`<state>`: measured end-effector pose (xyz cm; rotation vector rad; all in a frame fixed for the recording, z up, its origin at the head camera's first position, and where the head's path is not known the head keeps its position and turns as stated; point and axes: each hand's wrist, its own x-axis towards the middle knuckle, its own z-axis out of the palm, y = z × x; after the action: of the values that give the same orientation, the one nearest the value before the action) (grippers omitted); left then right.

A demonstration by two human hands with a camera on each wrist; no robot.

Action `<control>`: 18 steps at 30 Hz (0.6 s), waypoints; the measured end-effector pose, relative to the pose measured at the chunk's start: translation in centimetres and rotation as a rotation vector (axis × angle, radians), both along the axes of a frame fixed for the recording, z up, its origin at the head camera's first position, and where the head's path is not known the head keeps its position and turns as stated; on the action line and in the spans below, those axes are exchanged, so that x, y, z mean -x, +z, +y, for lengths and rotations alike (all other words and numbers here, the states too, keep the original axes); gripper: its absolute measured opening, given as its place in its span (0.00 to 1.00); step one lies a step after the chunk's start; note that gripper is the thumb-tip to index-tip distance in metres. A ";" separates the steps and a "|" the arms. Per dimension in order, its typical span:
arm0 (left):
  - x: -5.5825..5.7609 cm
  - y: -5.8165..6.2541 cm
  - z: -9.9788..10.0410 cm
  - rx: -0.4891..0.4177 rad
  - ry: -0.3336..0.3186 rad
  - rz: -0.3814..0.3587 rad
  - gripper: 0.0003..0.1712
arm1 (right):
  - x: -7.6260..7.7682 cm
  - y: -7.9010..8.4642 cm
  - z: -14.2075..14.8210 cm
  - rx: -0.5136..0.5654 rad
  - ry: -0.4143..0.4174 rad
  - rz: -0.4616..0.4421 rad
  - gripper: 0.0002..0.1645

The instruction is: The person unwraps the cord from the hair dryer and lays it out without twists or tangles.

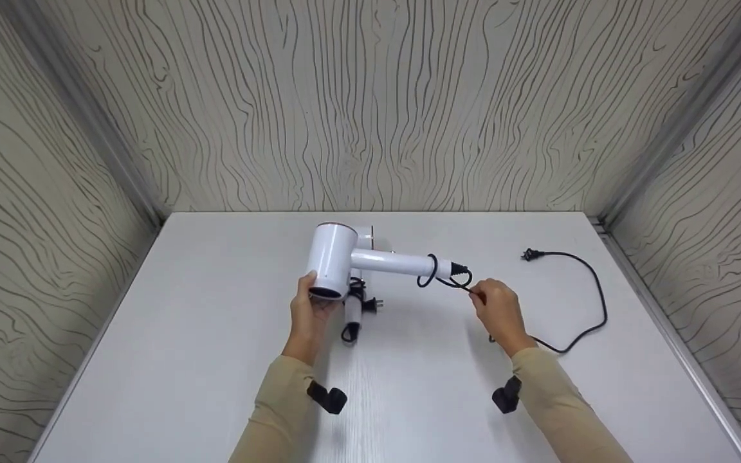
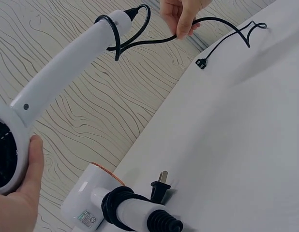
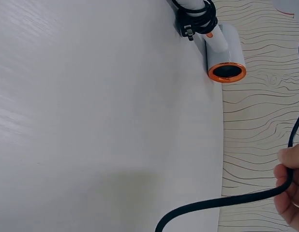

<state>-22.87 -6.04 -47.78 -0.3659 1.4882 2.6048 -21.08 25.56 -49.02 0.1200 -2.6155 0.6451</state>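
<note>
A white hair dryer is held up above the table by my left hand, which grips its barrel with the thumb along the side. Its handle points right, and a loop of black cord goes round the handle's end. My right hand pinches that cord a little beyond the handle; the right wrist view shows the cord between thumb and fingers. From there the cord runs down to the table and curves round to its plug on the right.
Behind the held one, a second white hair dryer lies on the table, its cord wound round the handle and its plug sticking out. Patterned panels stand at the back and both sides.
</note>
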 end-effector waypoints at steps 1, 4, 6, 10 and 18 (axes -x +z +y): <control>0.0 0.0 0.0 -0.007 0.003 0.001 0.36 | 0.0 -0.1 0.0 -0.008 0.003 0.004 0.01; 0.0 0.0 0.1 -0.011 0.007 -0.002 0.37 | 0.0 -0.7 0.0 -0.040 0.018 0.026 0.02; 0.0 0.0 0.1 -0.012 0.005 -0.001 0.38 | -0.1 -1.2 -0.1 -0.063 0.033 0.050 0.03; 0.1 -0.1 0.2 -0.012 -0.004 0.000 0.37 | -0.2 -2.1 -0.3 -0.111 0.058 0.070 0.06; 0.2 0.1 0.3 -0.052 0.009 0.006 0.37 | -0.3 -3.5 -0.4 -0.166 0.085 0.055 0.08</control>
<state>-23.06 -5.73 -47.65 -0.3602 1.4215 2.6481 -20.76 25.20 -52.51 0.2969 -2.6195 0.4450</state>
